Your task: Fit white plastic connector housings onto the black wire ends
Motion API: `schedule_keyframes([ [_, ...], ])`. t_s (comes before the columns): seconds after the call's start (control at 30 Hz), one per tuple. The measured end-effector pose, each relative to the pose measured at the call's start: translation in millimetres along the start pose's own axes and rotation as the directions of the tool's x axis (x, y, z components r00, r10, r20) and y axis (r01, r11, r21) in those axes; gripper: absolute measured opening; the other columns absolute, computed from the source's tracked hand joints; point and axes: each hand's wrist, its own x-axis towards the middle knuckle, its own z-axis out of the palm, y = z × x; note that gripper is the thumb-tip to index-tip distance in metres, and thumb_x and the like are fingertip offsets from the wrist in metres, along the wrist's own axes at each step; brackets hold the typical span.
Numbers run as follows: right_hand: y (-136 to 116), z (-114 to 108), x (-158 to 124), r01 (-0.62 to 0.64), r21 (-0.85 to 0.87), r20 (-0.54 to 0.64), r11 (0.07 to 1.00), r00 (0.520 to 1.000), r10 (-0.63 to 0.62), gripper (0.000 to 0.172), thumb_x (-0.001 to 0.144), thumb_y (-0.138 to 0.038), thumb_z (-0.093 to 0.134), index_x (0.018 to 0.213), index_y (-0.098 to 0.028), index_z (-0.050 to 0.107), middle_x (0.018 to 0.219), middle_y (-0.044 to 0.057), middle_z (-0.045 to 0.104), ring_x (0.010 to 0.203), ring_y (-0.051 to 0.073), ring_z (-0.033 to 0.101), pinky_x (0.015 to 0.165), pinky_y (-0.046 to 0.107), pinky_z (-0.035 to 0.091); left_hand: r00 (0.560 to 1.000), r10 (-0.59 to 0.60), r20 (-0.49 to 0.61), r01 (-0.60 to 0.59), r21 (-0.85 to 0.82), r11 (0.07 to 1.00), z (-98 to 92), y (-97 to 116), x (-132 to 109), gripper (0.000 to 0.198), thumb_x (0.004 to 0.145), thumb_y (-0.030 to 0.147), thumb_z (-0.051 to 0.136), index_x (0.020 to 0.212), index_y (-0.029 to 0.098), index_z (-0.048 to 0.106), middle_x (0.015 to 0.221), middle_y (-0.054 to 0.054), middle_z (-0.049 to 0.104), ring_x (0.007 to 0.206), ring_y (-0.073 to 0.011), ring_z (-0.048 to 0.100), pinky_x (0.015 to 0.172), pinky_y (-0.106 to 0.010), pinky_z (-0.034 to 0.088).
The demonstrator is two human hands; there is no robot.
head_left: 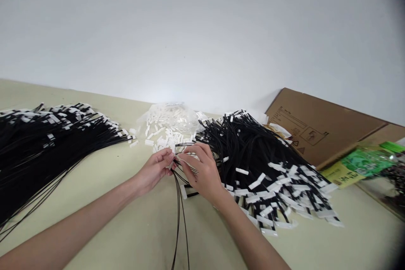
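Note:
My left hand [158,164] is closed in a pinch at the middle of the table, with a small white plastic piece just above its fingertips. Thin black wires [177,223] run from between the hands down towards me. My right hand [202,171] meets the left one, its fingers bent and closed on the ends of several black wires. The exact fit of wire and white piece is hidden by the fingers. Right behind the hands lie loose white plastic pieces [158,133], spilling from a clear plastic bag [172,112].
A big bundle of black wires with white ends [44,152] spreads over the left side. Another pile of black wires with white tabs [253,147] lies to the right. Beyond it lean a cardboard sheet [316,122] and a green and yellow packet [357,164]. A pale wall [190,29] borders the table.

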Motion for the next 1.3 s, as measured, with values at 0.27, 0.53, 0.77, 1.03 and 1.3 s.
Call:
schedule_keyframes([
  [0.27, 2, 3, -3, 0.183, 0.083, 0.132, 0.980, 0.972, -0.193, 0.016, 0.078, -0.010, 0.053, 0.084, -0.021, 0.062, 0.100, 0.001, 0.062, 0.111, 0.019, 0.043, 0.092, 0.035, 0.041, 0.993, 0.045, -0.111, -0.054, -0.081, 0.995, -6.1, 3, 5, 0.019, 0.072, 0.030, 0.064, 0.070, 0.016, 0.052, 0.063, 0.002, 0.052, 0.058, -0.0077, 0.046, 0.053, -0.018, 0.039],
  [0.53, 0, 9, -3, 0.233, -0.012, 0.102, 0.972, 0.968, -0.230, 0.015, 0.080, -0.010, 0.053, 0.086, -0.021, 0.061, 0.089, -0.001, 0.065, 0.096, 0.015, 0.050, 0.083, 0.032, 0.043, 0.995, 0.014, -0.099, -0.027, -0.126, 0.992, -3.9, 3, 3, 0.019, 0.072, 0.028, 0.065, 0.069, 0.016, 0.051, 0.060, 0.003, 0.052, 0.056, -0.0074, 0.047, 0.052, -0.017, 0.038],
  [0.77, 0, 10, -4, 0.239, -0.030, 0.091, 0.971, 0.968, -0.235, 0.012, 0.081, -0.009, 0.052, 0.084, -0.018, 0.059, 0.089, -0.001, 0.065, 0.093, 0.014, 0.050, 0.082, 0.030, 0.041, 0.994, 0.006, -0.108, -0.021, -0.135, 0.991, -2.0, 3, 2, 0.017, 0.072, 0.026, 0.064, 0.069, 0.016, 0.050, 0.061, 0.003, 0.052, 0.057, -0.0078, 0.047, 0.053, -0.018, 0.038],
  [1.03, -1, 9, -4, 0.261, -0.043, 0.125, 0.964, 0.959, -0.254, 0.012, 0.083, -0.010, 0.050, 0.083, -0.018, 0.059, 0.087, 0.000, 0.065, 0.093, 0.014, 0.051, 0.081, 0.030, 0.041, 0.994, -0.001, -0.105, -0.013, -0.138, 0.990, -0.9, 3, 2, 0.019, 0.072, 0.027, 0.064, 0.068, 0.015, 0.050, 0.061, 0.003, 0.051, 0.056, -0.0074, 0.046, 0.052, -0.017, 0.038],
  [1.3, -2, 11, -4, 0.285, -0.074, 0.115, 0.956, 0.954, -0.276, 0.013, 0.082, -0.010, 0.051, 0.081, -0.018, 0.060, 0.085, 0.000, 0.065, 0.092, 0.013, 0.052, 0.080, 0.029, 0.041, 0.994, -0.015, -0.113, -0.001, -0.143, 0.990, 2.4, 4, 1, 0.019, 0.070, 0.026, 0.066, 0.066, 0.015, 0.051, 0.060, 0.003, 0.051, 0.055, -0.0074, 0.046, 0.050, -0.017, 0.037],
])
